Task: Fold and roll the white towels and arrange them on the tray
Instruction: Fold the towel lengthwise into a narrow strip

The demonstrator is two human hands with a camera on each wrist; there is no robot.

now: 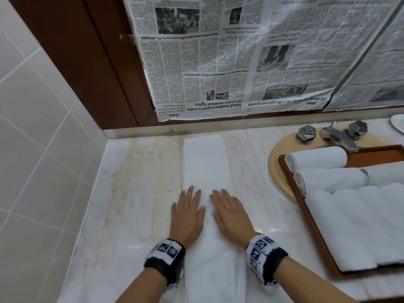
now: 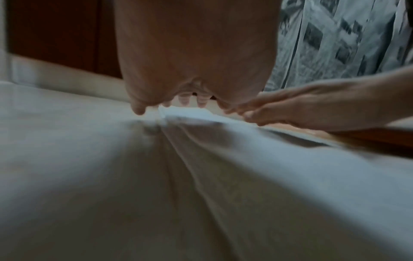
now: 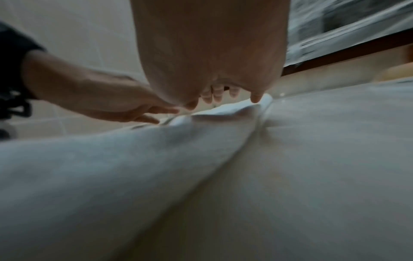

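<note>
Both hands are down flat on the long folded towel [image 1: 207,171], which stretches away from the person along the marble tabletop [image 1: 135,193]. The left hand [image 1: 188,213] lies palm down on the towel's left edge, fingers straight and spread; the right hand [image 1: 230,215] lies just beside it on the right half, fingers straight too. Neither grips anything, and a narrow strip of cloth shows between them. In the wrist views the towel bunches into soft creases under the palms, fingertips [image 2: 202,102] reaching forward above the cloth.

Off to the right, the brown tray [image 1: 306,213] sits over the sink [image 1: 275,171], near the tap [image 1: 338,136]. On it lie two rolled towels [image 1: 319,158] side by side at the far end, with a flat folded stack [image 1: 360,226] nearer the person. Newspaper [image 1: 229,57] covers the wall behind, and white tiles [image 1: 32,127] run along the left.
</note>
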